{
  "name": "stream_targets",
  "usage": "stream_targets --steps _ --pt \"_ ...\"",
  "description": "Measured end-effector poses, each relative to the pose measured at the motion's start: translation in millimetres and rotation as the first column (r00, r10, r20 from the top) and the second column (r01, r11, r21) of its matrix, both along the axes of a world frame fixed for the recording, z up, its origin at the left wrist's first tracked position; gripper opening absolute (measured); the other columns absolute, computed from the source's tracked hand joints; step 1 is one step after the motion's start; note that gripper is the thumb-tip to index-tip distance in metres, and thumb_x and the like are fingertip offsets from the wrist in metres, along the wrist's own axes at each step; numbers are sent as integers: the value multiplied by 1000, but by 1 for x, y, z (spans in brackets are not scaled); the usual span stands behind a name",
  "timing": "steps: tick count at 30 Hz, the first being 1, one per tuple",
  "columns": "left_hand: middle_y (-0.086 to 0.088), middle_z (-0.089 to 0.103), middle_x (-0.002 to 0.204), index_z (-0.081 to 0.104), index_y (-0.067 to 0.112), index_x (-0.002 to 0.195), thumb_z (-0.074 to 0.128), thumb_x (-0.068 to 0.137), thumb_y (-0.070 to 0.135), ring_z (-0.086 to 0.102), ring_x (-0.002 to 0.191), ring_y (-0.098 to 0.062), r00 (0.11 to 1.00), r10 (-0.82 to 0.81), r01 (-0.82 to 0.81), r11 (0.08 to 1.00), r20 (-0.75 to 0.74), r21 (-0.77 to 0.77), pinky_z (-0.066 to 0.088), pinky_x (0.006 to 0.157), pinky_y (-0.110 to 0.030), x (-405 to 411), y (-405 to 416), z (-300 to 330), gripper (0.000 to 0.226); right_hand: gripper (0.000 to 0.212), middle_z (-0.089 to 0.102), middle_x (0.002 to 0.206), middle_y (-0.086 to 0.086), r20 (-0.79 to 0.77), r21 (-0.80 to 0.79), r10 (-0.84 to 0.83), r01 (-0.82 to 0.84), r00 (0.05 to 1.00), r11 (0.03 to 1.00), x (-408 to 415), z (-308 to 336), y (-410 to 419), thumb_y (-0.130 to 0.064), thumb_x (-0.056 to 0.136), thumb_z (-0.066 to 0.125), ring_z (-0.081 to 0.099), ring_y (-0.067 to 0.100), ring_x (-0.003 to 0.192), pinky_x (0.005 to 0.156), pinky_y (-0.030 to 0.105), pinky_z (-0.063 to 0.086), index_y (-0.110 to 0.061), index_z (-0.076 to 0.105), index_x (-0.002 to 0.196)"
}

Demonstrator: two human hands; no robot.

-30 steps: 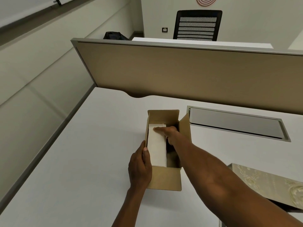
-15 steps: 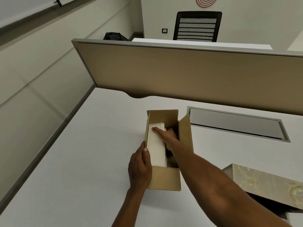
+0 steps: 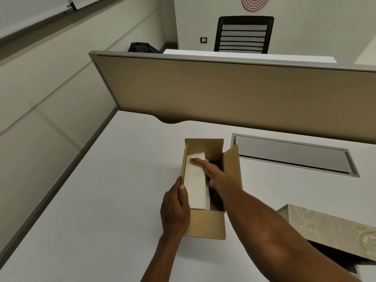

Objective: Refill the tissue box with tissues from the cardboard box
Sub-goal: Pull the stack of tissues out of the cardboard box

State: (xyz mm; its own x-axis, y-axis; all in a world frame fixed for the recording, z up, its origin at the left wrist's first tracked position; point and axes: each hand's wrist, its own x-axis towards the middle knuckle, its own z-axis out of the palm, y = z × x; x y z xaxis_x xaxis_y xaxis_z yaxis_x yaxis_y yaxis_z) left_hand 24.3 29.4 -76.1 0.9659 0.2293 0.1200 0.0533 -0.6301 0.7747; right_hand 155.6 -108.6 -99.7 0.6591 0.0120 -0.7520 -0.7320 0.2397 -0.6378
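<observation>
An open brown cardboard box (image 3: 207, 225) stands on the white desk, its right flap raised. A white stack of tissues (image 3: 196, 186) lies inside along the left wall. My left hand (image 3: 175, 208) grips the box's near left corner, thumb over the rim. My right hand (image 3: 209, 169) reaches into the box, fingers stretched flat on top of the tissues and thumb down beside the stack; whether it grips the stack is unclear. The beige patterned tissue box (image 3: 333, 233) sits at the lower right, partly behind my right forearm, with a dark opening under its raised cover.
A tan partition panel (image 3: 234, 94) runs along the desk's far edge. A grey cable hatch (image 3: 293, 154) is set into the desk, right of the cardboard box. A black mesh chair (image 3: 243, 34) stands beyond the partition. The wall runs along the left.
My right hand has slid a little farther along the top of the tissue stack. The left hand and the cardboard box have stayed put.
</observation>
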Motion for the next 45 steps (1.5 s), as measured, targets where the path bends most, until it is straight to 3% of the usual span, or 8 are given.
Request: stream_targets --steps 6,12,19,28,34,38,41,45 --pt "-3 69 129 61 17 136 35 98 42 67 111 -21 1000 18 -18 1000 -20 -13 41 89 -18 0 -1 3 52 73 67 113 10 18 -17 107 -107 994 994 -4 8 2 -43 69 90 64 29 102 73 41 51 -17 55 128" --pt "-3 69 128 60 17 138 32 98 45 66 109 -19 1000 7 -7 1000 -24 -10 44 88 -21 -1 0 3 56 85 60 129 12 55 -146 167 -157 985 977 -5 8 -2 -29 70 92 58 33 118 106 53 47 -16 43 139" --pt "-5 69 126 58 17 139 36 100 42 66 106 -19 999 -12 12 1000 -45 -10 46 84 -22 -1 1 2 51 75 67 120 13 88 -53 103 -99 991 994 -11 17 -7 -26 70 90 64 35 111 103 56 50 -14 53 133" --pt "-6 61 140 51 18 145 29 97 56 62 122 -27 997 -11 4 996 -75 -88 53 102 -48 3 5 4 66 68 67 120 13 204 4 29 -31 978 1000 -13 47 -12 -28 71 89 65 34 110 100 57 52 -20 53 129" --pt "-4 56 146 47 21 147 28 93 56 56 131 -26 997 -48 39 989 -60 -144 47 108 -48 0 1 12 67 52 68 117 12 322 41 -5 -9 947 999 -24 76 -22 -26 74 87 66 34 110 94 52 56 -25 57 117" --pt "0 52 149 48 26 146 30 93 57 50 136 -23 999 -34 32 968 -4 -251 43 112 -50 -6 -1 29 64 75 66 124 15 395 60 -60 40 917 997 -41 113 -28 -30 64 87 65 36 113 98 57 55 -20 53 130" --pt "6 47 154 43 35 146 31 91 66 44 139 -13 998 26 -4 920 50 -391 39 114 -42 -19 -5 49 65 63 69 119 15 454 155 -135 71 881 985 -59 145 -37 -29 67 84 68 35 110 90 53 59 -20 59 124" --pt "11 36 159 30 52 146 48 63 95 38 137 -4 997 76 -65 697 -17 -714 37 102 -27 -60 -32 82 95 68 69 116 12 491 310 -336 200 804 930 -95 174 -49 -24 72 82 69 32 106 83 46 61 -16 57 135"
